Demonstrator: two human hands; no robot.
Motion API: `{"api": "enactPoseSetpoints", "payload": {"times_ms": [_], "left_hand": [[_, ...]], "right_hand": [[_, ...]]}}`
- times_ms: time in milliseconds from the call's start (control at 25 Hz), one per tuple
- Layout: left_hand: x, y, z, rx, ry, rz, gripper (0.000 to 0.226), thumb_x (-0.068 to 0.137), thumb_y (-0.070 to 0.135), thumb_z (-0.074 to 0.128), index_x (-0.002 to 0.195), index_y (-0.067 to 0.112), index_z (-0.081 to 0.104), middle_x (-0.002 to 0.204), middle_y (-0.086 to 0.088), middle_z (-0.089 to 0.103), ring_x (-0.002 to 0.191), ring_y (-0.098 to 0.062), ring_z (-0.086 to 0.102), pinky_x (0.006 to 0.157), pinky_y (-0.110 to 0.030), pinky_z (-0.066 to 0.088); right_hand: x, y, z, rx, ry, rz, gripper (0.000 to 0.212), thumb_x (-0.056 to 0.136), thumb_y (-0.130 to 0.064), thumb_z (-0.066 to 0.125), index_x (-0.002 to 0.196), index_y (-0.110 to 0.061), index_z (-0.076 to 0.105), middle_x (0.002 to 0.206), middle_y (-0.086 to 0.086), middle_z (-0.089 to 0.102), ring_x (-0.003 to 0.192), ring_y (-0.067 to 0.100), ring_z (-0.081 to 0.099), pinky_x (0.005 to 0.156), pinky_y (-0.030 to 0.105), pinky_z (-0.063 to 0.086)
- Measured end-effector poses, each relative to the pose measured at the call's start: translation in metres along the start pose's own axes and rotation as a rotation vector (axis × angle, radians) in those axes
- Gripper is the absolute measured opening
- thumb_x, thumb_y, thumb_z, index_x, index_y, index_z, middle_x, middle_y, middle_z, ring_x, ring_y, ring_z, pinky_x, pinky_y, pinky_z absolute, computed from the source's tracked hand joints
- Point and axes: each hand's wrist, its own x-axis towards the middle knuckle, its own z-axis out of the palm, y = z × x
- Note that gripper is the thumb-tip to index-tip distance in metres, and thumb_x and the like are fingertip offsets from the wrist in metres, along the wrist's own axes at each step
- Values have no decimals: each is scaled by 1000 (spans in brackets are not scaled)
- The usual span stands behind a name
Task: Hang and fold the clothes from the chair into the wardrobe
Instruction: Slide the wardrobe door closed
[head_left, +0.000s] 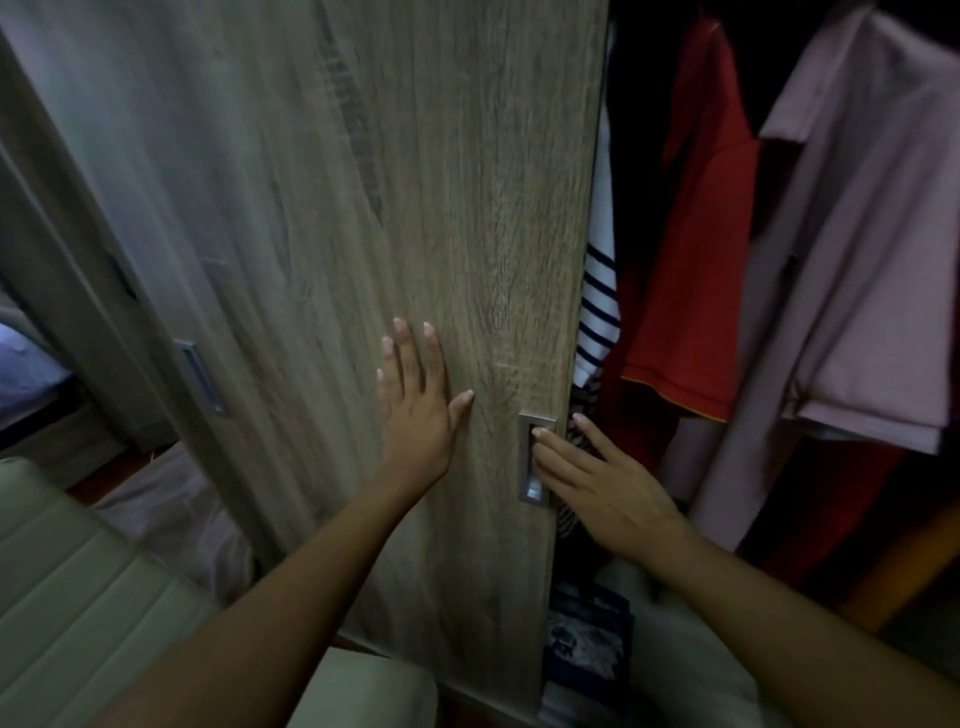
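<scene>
Wardrobe door (415, 208): I logged left hand (415, 410) flat on it, right hand (608, 493) straight-fingered in handle (531, 488); shirts (691, 260) hung, remainder unclear.

No text can be read; the print on the folded dark garment (587, 642), perhaps lettering, is blurred.

The left hand (415, 410) lies flat on the wooden wardrobe door (363, 208). The right hand (608, 493) lays straight fingers in the door's recessed metal handle (531, 491). Right of the door hang a striped shirt (600, 306), a red shirt (685, 291) and a pink shirt (857, 260).
</scene>
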Motion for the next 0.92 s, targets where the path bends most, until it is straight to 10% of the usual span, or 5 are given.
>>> {"api": "enactPoseSetpoints", "payload": {"times_ms": [360, 600, 920], "left_hand": [[-22, 85, 30, 3, 55, 125, 82, 95, 56, 34, 150, 16, -11, 156, -14, -21, 144, -35, -13, 115, -56, 6], [-36, 138, 50, 29, 150, 234, 81, 94, 62, 31, 151, 21, -9, 156, -9, -25, 145, -35, -2, 116, -52, 9], [-53, 204, 77, 1, 213, 423, 75, 95, 58, 37, 151, 27, -2, 157, -6, -22, 145, -28, -15, 116, -50, 8]], "right_hand": [[-101, 39, 6, -72, 50, 51, 57, 78, -12, 29, 125, -9, 60, 136, 9, 54, 135, 23, 40, 112, 52, 9], [-163, 52, -6, -68, -90, 155, 69, 56, -17, 78, 122, -8, 62, 135, 15, 54, 136, 27, 34, 112, 53, 8], [-242, 63, -10, -35, -171, 373, 66, 58, -16, 81, 121, -8, 62, 135, 16, 54, 135, 30, 36, 111, 54, 11]]}}
